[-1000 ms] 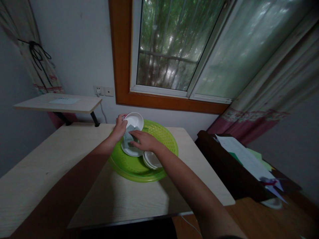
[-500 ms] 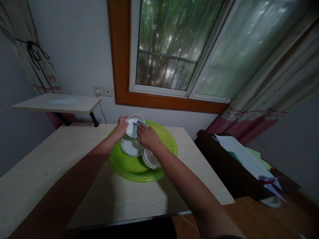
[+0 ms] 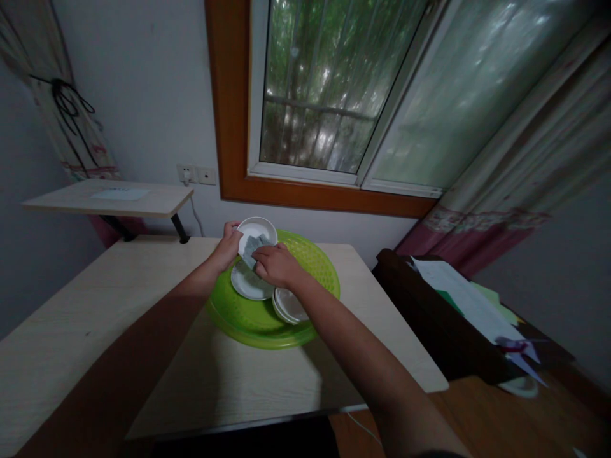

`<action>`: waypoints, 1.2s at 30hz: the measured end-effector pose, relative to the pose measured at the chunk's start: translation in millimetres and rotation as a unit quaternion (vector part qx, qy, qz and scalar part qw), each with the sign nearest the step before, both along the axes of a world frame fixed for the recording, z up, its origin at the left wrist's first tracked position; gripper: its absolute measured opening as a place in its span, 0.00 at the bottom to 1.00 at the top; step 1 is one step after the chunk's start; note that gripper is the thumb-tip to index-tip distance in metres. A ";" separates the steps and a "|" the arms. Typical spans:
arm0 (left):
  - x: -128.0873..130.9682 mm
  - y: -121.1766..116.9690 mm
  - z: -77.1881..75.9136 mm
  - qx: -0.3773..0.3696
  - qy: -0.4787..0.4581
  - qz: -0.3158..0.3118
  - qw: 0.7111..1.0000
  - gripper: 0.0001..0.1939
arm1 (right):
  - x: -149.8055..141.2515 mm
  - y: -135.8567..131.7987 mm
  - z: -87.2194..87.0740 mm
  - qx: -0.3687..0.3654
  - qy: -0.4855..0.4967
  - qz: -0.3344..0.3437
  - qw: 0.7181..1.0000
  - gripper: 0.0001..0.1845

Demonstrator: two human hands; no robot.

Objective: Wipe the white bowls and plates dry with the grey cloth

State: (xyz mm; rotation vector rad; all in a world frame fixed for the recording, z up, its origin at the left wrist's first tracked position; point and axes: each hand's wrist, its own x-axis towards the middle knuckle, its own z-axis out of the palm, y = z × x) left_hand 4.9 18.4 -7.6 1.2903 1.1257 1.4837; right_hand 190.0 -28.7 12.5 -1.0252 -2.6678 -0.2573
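The bowl, probably light, smooth and breakable, sits between the left fingers gripping its rim, likely the best hold, and the right fingers, which hold a limp cloth inside it.

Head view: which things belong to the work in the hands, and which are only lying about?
Belong to the work:
bowl, held by the left hand
cloth, in the right hand, against the bowl's inside
tray
dish and stacked bowls, in the tray

Lying about:
sheet on the shelf
papers at the right
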 end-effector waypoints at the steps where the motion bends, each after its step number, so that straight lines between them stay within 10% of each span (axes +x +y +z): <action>1: 0.5 0.0 0.3 -0.004 -0.009 0.000 1.000 0.20 | 0.0 -0.3 -0.3 -0.001 0.007 0.010 1.000 0.19; 23: 5.8 -5.0 1.9 -0.057 -0.040 -0.068 0.995 0.22 | -3.1 4.1 -9.0 0.018 0.008 0.022 1.000 0.21; 36: 6.1 -0.7 -5.0 -0.026 -0.004 -0.076 0.997 0.20 | -9.0 -1.2 -1.0 0.063 0.008 -0.083 0.995 0.24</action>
